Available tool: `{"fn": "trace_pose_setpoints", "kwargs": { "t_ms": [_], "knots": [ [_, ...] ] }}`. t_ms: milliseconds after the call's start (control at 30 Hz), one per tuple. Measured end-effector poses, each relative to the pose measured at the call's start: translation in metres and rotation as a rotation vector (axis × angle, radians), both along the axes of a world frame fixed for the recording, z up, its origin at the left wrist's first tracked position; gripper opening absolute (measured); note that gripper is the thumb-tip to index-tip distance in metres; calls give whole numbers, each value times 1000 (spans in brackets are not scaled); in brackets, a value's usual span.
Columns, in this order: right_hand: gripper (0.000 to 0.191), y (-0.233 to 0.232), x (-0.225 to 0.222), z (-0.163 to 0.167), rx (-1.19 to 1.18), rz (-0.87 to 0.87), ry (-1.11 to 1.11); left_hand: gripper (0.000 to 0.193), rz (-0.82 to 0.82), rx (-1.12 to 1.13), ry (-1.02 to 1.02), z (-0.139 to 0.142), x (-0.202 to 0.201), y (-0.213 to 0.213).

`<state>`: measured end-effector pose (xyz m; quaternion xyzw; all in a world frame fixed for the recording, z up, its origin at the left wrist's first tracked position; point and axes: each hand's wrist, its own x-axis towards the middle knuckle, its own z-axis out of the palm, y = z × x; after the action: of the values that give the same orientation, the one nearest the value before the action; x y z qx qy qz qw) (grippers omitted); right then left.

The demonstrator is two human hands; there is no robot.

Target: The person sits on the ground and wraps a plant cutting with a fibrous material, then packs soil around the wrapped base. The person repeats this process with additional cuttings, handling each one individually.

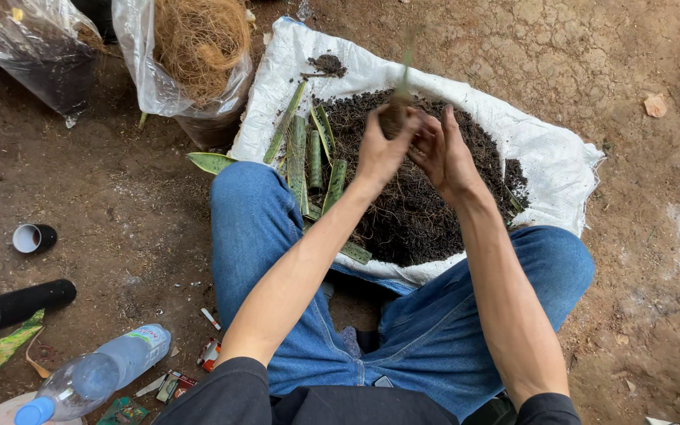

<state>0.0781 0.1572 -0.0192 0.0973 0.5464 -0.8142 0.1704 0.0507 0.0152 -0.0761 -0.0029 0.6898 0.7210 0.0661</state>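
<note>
Watching both hands: left hand [379, 149] and right hand [438, 149] are gripping one root clump [393, 116] above the soil pile [411, 197]; cut leaves [308, 157] are lying unplanted.

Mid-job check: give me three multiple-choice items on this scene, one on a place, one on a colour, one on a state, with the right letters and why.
1. Where is the dark soil heap?
A. On the white sack
B. Inside the clear bag of fibre
C. In a metal bucket

2. What colour is the cap of the plastic bottle lying at lower left?
A. Red
B. Blue
C. Yellow

3. What are the left hand and right hand doing?
A. Resting flat on the knees
B. Holding the bottle
C. Raised together around a brown plant clump

Answers: 1 A, the soil lies spread on the white sack in front of the knees. 2 B, the cap at the bottle's end is blue. 3 C, both hands close around the clump above the soil, a thin blurred stem rising from it.
</note>
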Motion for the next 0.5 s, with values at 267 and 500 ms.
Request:
{"fn": "trace_pose_setpoints", "kwargs": {
  "t_ms": [267,500],
  "knots": [
    [30,29,8,11,1022,-38,105,63,207,87,-103,-17,-13,-23],
    [32,24,8,-39,1350,233,91,35,234,207,62,-9,-16,-26]
  ]
}}
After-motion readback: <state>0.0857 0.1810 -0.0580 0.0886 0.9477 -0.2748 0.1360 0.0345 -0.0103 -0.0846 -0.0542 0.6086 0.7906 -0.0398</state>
